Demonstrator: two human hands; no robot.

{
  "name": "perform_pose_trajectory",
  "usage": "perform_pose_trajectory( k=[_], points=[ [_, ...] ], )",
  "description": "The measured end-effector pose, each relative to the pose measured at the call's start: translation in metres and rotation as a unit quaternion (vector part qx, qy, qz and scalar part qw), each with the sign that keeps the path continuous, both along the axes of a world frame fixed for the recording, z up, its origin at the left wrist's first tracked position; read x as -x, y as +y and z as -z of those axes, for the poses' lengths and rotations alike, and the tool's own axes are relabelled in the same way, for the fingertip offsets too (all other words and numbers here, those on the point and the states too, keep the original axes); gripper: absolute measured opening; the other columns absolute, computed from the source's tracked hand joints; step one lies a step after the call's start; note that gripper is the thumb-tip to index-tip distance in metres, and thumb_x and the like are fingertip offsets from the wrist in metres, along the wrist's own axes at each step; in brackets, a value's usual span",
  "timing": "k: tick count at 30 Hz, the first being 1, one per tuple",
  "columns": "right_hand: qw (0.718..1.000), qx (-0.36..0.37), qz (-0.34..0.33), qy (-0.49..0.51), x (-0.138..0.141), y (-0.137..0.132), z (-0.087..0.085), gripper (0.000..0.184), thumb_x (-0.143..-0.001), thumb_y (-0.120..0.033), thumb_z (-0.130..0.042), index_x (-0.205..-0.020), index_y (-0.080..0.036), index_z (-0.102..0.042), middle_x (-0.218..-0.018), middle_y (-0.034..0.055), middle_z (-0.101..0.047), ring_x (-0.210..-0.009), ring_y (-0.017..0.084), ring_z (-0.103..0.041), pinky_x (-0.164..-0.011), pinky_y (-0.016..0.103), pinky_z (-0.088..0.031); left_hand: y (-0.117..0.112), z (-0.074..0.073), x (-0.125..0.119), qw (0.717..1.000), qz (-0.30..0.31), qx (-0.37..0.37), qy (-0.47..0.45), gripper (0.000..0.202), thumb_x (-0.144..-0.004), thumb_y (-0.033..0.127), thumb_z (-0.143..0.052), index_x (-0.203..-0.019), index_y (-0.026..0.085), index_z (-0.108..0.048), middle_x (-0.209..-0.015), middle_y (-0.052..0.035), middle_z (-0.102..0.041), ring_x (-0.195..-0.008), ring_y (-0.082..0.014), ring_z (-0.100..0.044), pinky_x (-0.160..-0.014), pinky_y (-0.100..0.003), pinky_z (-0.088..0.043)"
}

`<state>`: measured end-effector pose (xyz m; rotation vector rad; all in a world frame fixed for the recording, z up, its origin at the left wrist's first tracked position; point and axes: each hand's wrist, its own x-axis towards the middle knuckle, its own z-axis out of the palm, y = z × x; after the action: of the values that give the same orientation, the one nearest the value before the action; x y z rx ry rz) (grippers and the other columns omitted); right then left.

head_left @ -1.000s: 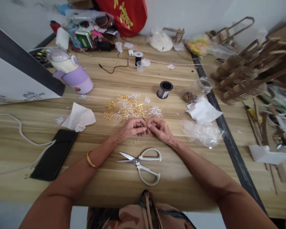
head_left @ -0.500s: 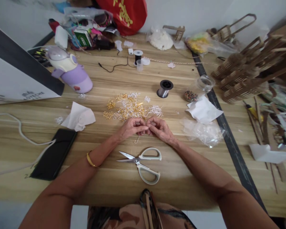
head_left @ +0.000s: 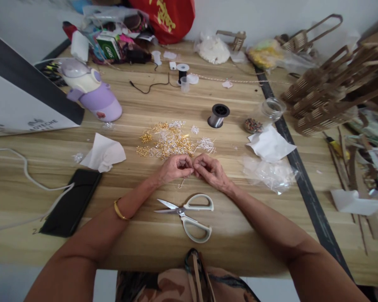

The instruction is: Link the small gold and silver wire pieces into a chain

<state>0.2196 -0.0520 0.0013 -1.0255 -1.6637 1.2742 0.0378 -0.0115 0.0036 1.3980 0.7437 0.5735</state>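
My left hand (head_left: 177, 167) and my right hand (head_left: 209, 170) meet at their fingertips over the middle of the table. A short silver chain with a ring at its end (head_left: 180, 184) hangs below the left fingers, which are pinched on it. The right thumb and forefinger are pinched together beside them; whatever lies between them is too small to make out. Just beyond both hands spreads a pile of gold and silver jewellery findings (head_left: 173, 140), with loose silver pins (head_left: 206, 145) at its right. Scissors (head_left: 184, 213) with white handles lie open in front of me.
A wire spool (head_left: 218, 116) stands past the pins. Rightward are a tipped jar of beads (head_left: 264, 115), white paper (head_left: 270, 144), clear plastic bags (head_left: 271, 174) and small woven baskets (head_left: 318, 96). At left lie a black phone (head_left: 71, 203), tissue (head_left: 103, 153) and a purple bottle (head_left: 97, 98).
Both hands stay in nearly the same place. The fingertips have parted slightly, and the left thumb has shifted a little to the left.
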Motion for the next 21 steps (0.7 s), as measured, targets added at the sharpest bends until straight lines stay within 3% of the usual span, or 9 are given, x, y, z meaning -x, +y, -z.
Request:
perform_pose_trajectory(
  k=[15,21],
  points=[
    [0.998,0.047,-0.004,0.043,0.0002,0.0023,0.0004,0.030,-0.089,-0.045,-0.053,-0.083,-0.016,-0.051,-0.058,-0.0044,-0.047,-0.050,0.008,-0.039,-0.049,0.022,-0.029,-0.0015,0.0038,-0.0010,0.998,-0.017,-0.056,0.018,0.015,-0.071,0.023,-0.068,-0.074,0.010,-0.059,-0.065,-0.0007,-0.060,-0.058,-0.0078,-0.054,-0.056,-0.019,-0.043],
    [0.995,0.078,0.002,0.061,0.0022,0.0031,-0.0028,0.030,-0.087,-0.045,-0.056,-0.084,-0.016,-0.051,-0.057,-0.0040,-0.050,-0.049,0.008,-0.042,-0.047,0.021,-0.031,-0.0005,0.0005,-0.0001,1.000,-0.007,-0.013,0.013,0.019,-0.071,0.026,-0.069,-0.074,0.011,-0.058,-0.061,0.0001,-0.059,-0.053,-0.0071,-0.052,-0.052,-0.019,-0.044]
  ],
)
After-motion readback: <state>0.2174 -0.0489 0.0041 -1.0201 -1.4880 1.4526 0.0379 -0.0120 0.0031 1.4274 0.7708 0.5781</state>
